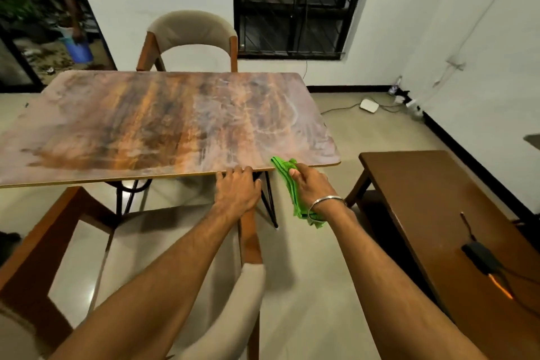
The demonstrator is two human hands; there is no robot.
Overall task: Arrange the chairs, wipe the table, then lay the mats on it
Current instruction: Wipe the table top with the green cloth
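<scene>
The table (163, 123) has a streaked reddish-brown top that fills the middle of the head view. My left hand (238, 191) rests at its near edge, fingers curled over the rim, above the wooden frame of a near chair (249, 237) with a beige padded back. My right hand (311, 187) grips a green cloth (285, 168) just off the table's near right corner; the cloth hangs down past my wrist. A second beige chair (191, 31) stands at the far side, tucked against the table. No mats are in view.
A dark wooden bench (423, 184) stands to the right with a black device and cable (482, 257) on it. A white box and wires (369, 105) lie on the floor by the right wall. A barred window (295, 3) is behind.
</scene>
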